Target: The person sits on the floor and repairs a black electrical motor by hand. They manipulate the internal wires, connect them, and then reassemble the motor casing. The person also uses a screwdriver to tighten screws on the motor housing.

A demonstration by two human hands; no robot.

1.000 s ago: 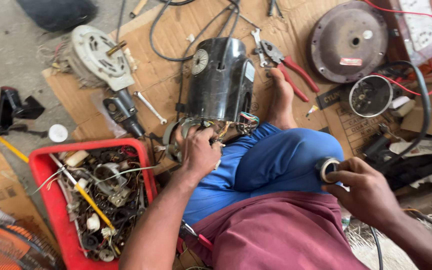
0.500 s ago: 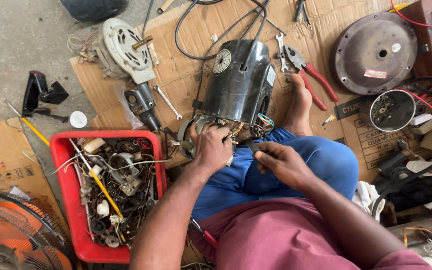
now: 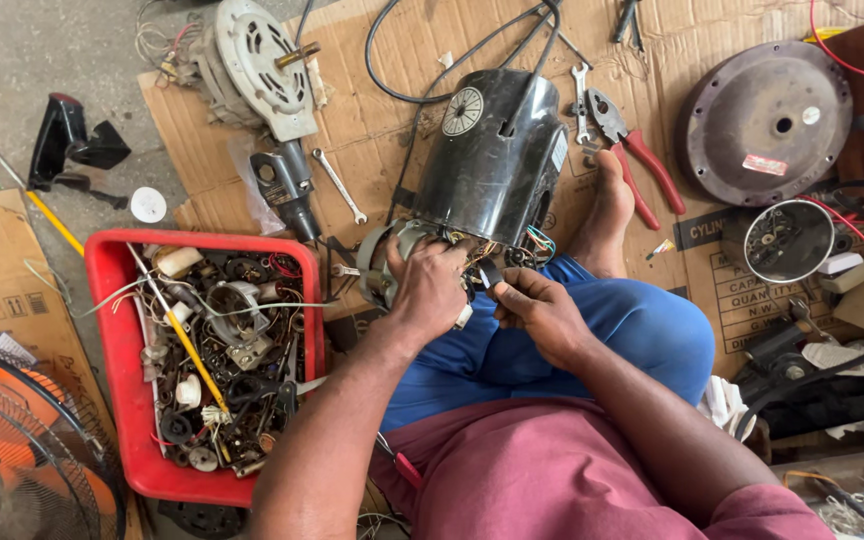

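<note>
1. Black, glossy and drum-shaped, the motor (image 3: 497,155) lies on its side on cardboard (image 3: 382,110), its open end toward the person, just in front of a bare foot (image 3: 607,215).
2. At that open end a grey metal rim and a tangle of thin coloured wires (image 3: 537,243) show.
3. The left hand (image 3: 430,290) is clenched over the rim and wires, fingers curled tight.
4. The right hand (image 3: 540,312) sits just beside it, fingertips pinched on a small dark piece at the wires; what the piece is cannot be told.
5. Blue trousers cover the folded knee under both hands; the shirt is maroon.
6. To the left, a red plastic tray (image 3: 107,290) is heaped with small metal parts, coils and wire, with a yellow-handled tool lying across them.
7. Beyond it lie a pale ribbed motor housing (image 3: 257,65), a slim steel spanner (image 3: 339,185) and a black cable (image 3: 402,60) in loops.
8. Red-handled pliers (image 3: 632,150) rest by the foot; a round brown metal disc (image 3: 767,120) and a smaller round part (image 3: 787,240) lie to the right.
9. An orange fan behind a wire guard (image 3: 12,450) fills the lower left corner.
10. Flattened, scuffed cardboard covers a rough grey concrete floor (image 3: 12,60).
</note>
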